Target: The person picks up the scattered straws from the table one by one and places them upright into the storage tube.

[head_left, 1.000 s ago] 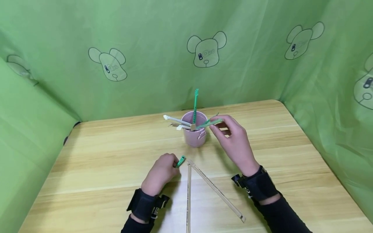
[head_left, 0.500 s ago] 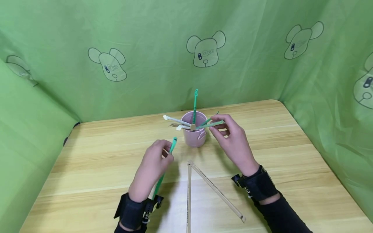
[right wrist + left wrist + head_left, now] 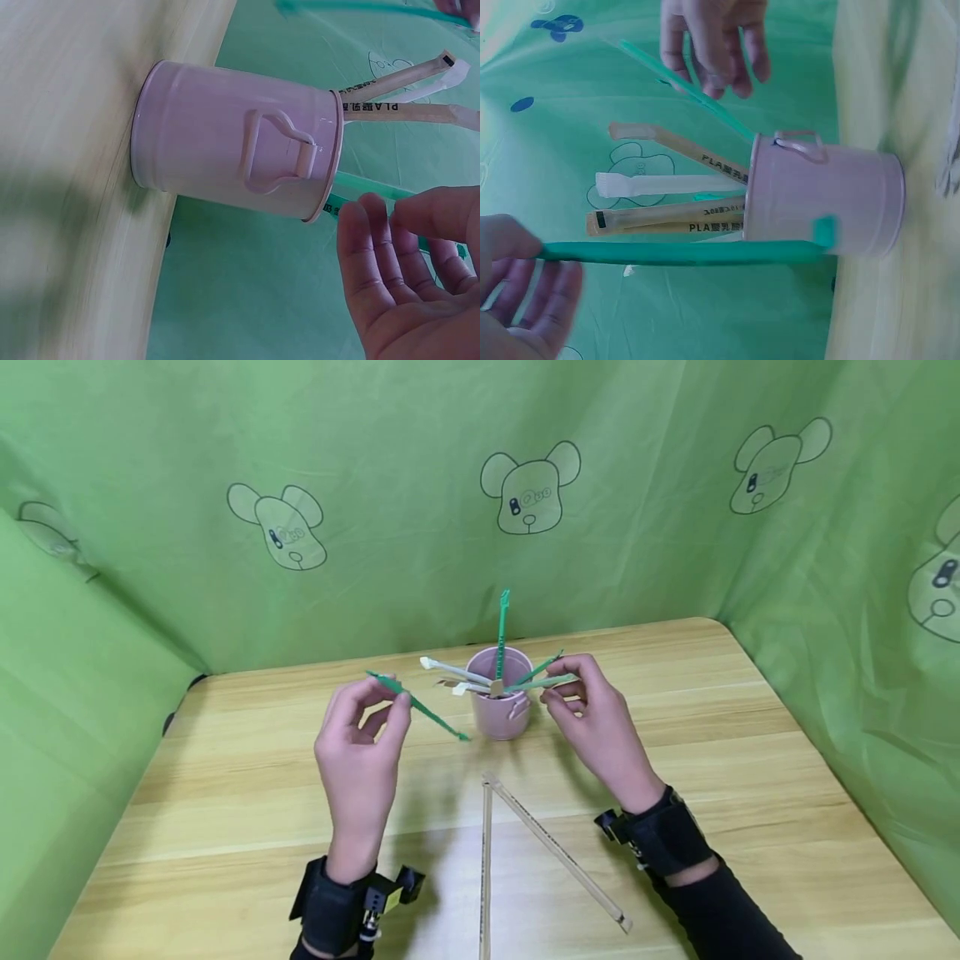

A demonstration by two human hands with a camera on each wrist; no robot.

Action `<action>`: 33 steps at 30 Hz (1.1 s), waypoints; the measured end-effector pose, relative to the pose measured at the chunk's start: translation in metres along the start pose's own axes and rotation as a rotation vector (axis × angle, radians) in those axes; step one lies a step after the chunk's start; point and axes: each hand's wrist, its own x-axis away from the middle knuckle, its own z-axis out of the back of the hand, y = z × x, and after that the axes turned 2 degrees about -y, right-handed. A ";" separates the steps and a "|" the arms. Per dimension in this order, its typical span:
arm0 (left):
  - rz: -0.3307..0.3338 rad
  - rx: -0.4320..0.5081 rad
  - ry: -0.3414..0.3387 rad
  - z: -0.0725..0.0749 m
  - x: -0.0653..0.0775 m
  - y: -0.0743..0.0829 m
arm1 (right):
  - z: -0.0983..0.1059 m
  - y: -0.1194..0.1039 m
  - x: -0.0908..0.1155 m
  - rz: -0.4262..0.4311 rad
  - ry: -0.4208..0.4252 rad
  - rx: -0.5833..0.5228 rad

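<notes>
My left hand [image 3: 360,752] pinches one end of a green wrapped drinking straw [image 3: 431,714] between thumb and fingers. The straw is raised off the table, left of a small pink bucket [image 3: 502,718], its free end slanting down toward it. In the left wrist view the held straw [image 3: 682,253] passes in front of the bucket [image 3: 825,195]. My right hand [image 3: 596,718] hovers at the bucket's right side, fingers loosely bent around a green straw [image 3: 536,682] leaning out over the rim. The right wrist view shows these fingers [image 3: 360,255] beside that straw, without a clear grip.
Several wrapped straws, including a white straw [image 3: 453,670] and an upright green straw [image 3: 502,627], stand in the bucket. Two beige wrapped straws [image 3: 558,852] lie on the wooden table [image 3: 247,760], meeting at their far ends. A green curtain [image 3: 405,552] surrounds the table.
My left hand has lifted the green straw from the table, moved up and left, and turned it so its free end points toward the bucket. My right hand has barely moved.
</notes>
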 end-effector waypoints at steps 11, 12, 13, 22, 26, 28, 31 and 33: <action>-0.157 0.221 0.061 -0.007 -0.002 0.004 | -0.005 0.010 0.000 -0.139 -0.165 0.026; -0.154 0.219 0.053 -0.008 -0.002 0.003 | -0.006 0.011 0.000 -0.147 -0.180 0.037; -0.153 0.213 0.045 -0.009 -0.001 0.001 | -0.007 0.012 0.001 -0.159 -0.196 0.049; -0.171 0.193 0.020 -0.013 -0.001 -0.003 | -0.015 0.016 0.003 -0.187 -0.347 0.141; -0.173 0.210 0.033 -0.015 -0.002 -0.002 | -0.017 0.017 0.005 -0.152 -0.369 0.140; -0.166 0.218 0.028 -0.016 -0.002 -0.004 | -0.019 0.019 0.007 -0.139 -0.384 0.134; -0.147 0.209 0.007 -0.018 -0.002 -0.007 | -0.023 0.022 0.009 -0.138 -0.425 0.113; -0.129 0.177 -0.015 -0.020 -0.002 -0.010 | -0.027 0.023 0.010 -0.147 -0.463 0.105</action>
